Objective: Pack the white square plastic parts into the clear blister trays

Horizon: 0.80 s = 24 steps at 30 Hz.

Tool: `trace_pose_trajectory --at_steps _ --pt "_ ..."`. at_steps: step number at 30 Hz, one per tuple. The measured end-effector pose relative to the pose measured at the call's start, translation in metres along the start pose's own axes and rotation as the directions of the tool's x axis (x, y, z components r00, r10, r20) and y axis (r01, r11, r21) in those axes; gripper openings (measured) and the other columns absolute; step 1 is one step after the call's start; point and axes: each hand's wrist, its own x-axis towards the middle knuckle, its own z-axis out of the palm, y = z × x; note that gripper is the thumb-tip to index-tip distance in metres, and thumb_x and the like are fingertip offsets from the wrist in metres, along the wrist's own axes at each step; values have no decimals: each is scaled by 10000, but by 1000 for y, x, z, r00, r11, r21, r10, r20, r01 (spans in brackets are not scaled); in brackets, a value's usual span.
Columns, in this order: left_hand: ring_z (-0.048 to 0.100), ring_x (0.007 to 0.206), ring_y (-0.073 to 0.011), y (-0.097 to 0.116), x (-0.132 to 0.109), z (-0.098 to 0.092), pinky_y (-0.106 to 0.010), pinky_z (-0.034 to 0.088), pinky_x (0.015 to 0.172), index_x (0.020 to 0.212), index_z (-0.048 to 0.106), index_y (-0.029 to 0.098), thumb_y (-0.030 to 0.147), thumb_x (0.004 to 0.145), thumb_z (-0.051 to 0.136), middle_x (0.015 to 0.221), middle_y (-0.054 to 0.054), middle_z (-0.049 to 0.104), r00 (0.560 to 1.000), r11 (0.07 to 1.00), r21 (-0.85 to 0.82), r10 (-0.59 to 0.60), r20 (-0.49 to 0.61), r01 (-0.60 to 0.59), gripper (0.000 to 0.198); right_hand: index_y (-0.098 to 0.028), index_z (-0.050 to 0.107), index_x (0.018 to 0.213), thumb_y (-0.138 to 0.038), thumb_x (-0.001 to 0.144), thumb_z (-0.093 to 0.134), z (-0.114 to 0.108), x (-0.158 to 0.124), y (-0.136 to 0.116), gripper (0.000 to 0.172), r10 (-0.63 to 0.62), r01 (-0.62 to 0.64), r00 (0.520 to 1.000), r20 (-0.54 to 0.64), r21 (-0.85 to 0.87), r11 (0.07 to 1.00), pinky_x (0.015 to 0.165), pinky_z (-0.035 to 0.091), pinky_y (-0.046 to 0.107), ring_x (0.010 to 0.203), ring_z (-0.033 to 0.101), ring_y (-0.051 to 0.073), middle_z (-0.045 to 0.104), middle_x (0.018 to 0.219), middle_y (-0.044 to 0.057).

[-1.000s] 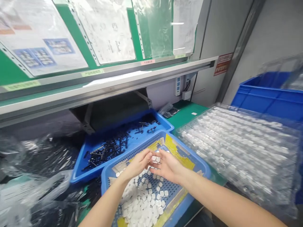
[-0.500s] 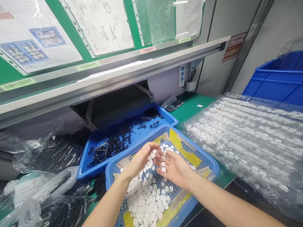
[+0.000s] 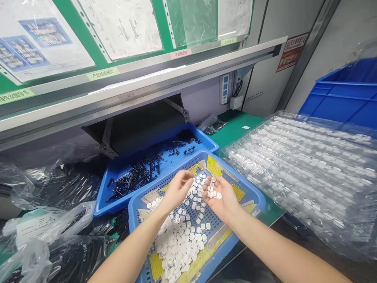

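R hand (image 3: 223, 201), palm up at basket's (image 3: 259, 202) 2 o'clock, holds a few white pcs (image 3: 214, 194); keep cupped, low. L hand (image 3: 178, 188), 11 o'clock: half-curled, can't tell grip. Main pile (image 3: 176, 247) approx 7 o'clock.

The green tabletop (image 3: 235, 131) bears a blue tray (image 3: 172, 165) and basket (image 3: 255, 192).

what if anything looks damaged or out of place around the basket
The yellow covering inside the blue basket looks damaged: ragged edges, broken patches and beige remnants along its walls. The loose white pieces lie in an uneven heap, perhaps quite normally.
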Motion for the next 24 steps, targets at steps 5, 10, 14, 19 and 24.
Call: trace_pose_trajectory --at_steps 5,10,14,19,24 --pt "492 778 -218 -11 -5 24 -305 418 635 970 462 190 362 600 627 878 -59 471 932 805 588 -154 328 -74 440 -133 459 631 -247 731 405 5 -6 -6 161 -30 29 999 15 37 999 369 336 170 428 434 73 468 504 -10" --pt "510 731 -211 -4 -10 33 -272 413 566 1021 416 179 324 570 644 881 -70 471 864 768 637 -274 422 -68 526 -136 450 614 -232 728 410 10 -10 -5 154 -15 15 1000 10 14 1000 341 308 158 404 421 68 456 488 -16" --pt "517 706 -190 -6 -13 34 -246 395 563 916 463 176 180 631 508 832 -63 502 855 795 600 -245 457 -93 289 -139 443 597 -226 721 416 9 -9 -3 154 0 0 1000 21 4 1000 335 290 150 392 410 61 450 478 -22" --pt "504 683 -173 3 -13 26 -226 361 556 801 494 178 111 581 456 755 -40 529 858 823 558 -209 469 -105 233 -137 446 594 -234 715 422 8 -8 -3 157 0 0 1000 28 11 1000 337 287 150 391 410 60 454 475 -23" --pt "443 563 -109 12 -9 1 -186 305 482 666 452 174 108 611 376 609 15 480 890 862 499 -159 427 -85 115 -142 458 605 -236 705 440 7 -5 -1 139 -37 37 998 -45 -11 999 361 331 165 411 444 71 477 485 -26"
